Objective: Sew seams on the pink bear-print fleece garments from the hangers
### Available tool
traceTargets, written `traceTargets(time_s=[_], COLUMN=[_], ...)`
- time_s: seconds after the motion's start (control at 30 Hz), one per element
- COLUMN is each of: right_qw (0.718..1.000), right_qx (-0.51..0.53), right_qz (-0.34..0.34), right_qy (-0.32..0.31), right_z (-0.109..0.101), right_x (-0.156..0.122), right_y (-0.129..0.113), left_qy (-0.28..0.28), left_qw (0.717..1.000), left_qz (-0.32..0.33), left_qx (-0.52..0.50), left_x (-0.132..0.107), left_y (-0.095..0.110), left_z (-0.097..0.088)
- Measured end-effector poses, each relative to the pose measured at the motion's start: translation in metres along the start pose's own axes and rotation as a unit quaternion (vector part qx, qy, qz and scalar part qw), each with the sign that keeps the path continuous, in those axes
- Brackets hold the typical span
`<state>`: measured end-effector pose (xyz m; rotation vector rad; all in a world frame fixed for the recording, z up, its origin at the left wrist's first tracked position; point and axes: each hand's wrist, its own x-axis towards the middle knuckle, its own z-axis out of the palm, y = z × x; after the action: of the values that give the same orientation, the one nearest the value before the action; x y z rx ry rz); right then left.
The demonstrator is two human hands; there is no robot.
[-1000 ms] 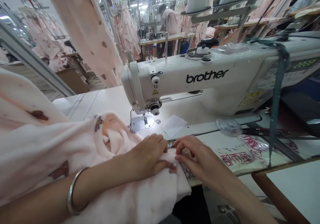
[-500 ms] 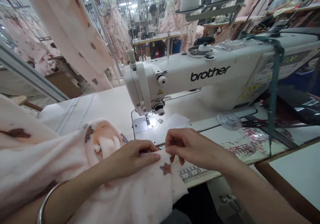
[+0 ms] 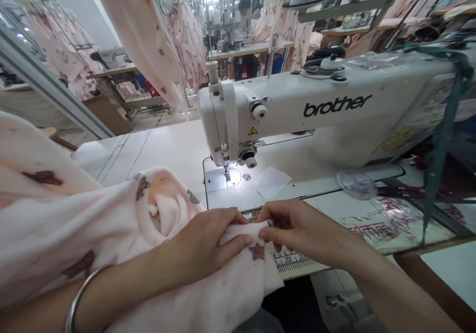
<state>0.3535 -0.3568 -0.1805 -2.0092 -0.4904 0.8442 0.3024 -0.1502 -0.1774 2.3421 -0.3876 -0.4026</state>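
Observation:
A soft pale pink garment (image 3: 208,293) with brown star and bear-like prints spreads over the table's front edge and my lap. My left hand (image 3: 215,241) grips its edge between thumb and fingers. Right beside it, my right hand (image 3: 286,229) pinches the corner of the same edge, just above a brown star print. Both hands are in front of the sewing machine (image 3: 282,119), short of its lit needle and presser foot (image 3: 227,174). No cloth lies under the foot. The fingertips behind the fabric are partly hidden.
A white scrap (image 3: 273,181) lies right of the needle plate. Farther right are a clear plastic dish (image 3: 357,184) and dark scissors (image 3: 401,192). A printed ruler (image 3: 297,261) runs along the front edge. Pink cloth (image 3: 148,40) hangs behind; a person (image 3: 243,20) sits in the background.
The camera view has turned left, so the machine appears farther right. Both hands keep hold of the garment's edge, and the left thumb has shifted slightly along the cloth.

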Motion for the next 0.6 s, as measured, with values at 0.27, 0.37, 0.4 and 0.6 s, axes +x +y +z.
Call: traceTargets(time_s=[0.27,0.37,0.4,0.6], right_qw=[0.993,0.998,0.998,0.994], right_qx=[0.091,0.039,0.014,-0.092], right_qz=[0.012,0.012,0.016,0.056], right_qy=[-0.069,-0.057,-0.051,-0.004], right_z=[-0.001,-0.011,-0.014,-0.028], right_x=[0.016,0.037,0.046,0.096], right_y=[0.009,0.004,0.001,-0.014], left_qy=[0.021,0.035,0.041,0.052], left_qw=[0.996,0.994,0.992,0.975], left_qz=[-0.079,-0.094,-0.106,-0.203], left_qx=[-0.029,-0.044,-0.054,-0.068], left_x=[0.012,0.023,0.028,0.063], left_y=[-0.01,-0.016,-0.019,-0.041], left_z=[-0.001,-0.011,-0.015,-0.036])
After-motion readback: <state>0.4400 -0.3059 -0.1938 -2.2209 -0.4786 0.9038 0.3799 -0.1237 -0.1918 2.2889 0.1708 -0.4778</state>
